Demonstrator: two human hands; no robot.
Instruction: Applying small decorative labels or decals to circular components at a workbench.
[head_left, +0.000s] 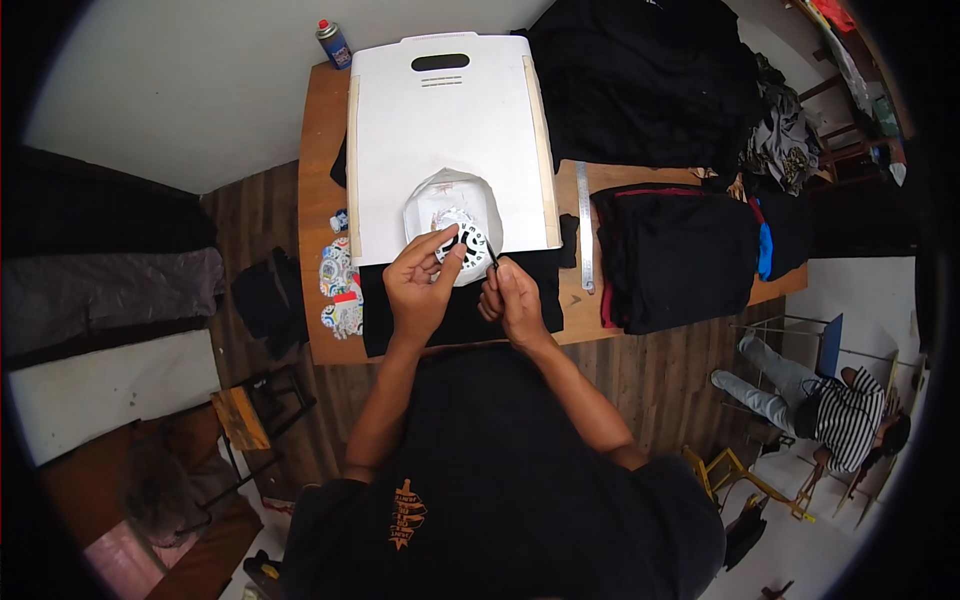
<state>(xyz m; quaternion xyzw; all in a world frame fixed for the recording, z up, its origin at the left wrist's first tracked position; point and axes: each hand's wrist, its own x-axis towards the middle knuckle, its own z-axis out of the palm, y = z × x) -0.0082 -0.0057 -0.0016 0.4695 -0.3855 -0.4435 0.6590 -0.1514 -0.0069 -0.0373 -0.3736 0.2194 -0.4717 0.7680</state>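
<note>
My left hand (417, 289) pinches a round white patch or transfer (478, 259) between thumb and fingers. Black lettering and a bold black emblem are on its face. In my right hand (517, 301) is a thin dark pointed tool (492, 255), perhaps tweezers or a craft knife; its tip meets the disc's right edge. Both hands hover over a white plastic bag or liner (486, 206) with small scraps in it, partly hidden by the disc and fingers. Around it lies a white board (450, 127) with a handle slot. Black fabric (525, 300) extends below the board.
Printed round cut-outs (341, 270) lie on the wooden table (322, 142) at left, a spray can (334, 45) behind. On the right are a metal ruler (585, 225), folded black garments (675, 255) and heaped black cloth (645, 82). Another person (840, 420) is farther right.
</note>
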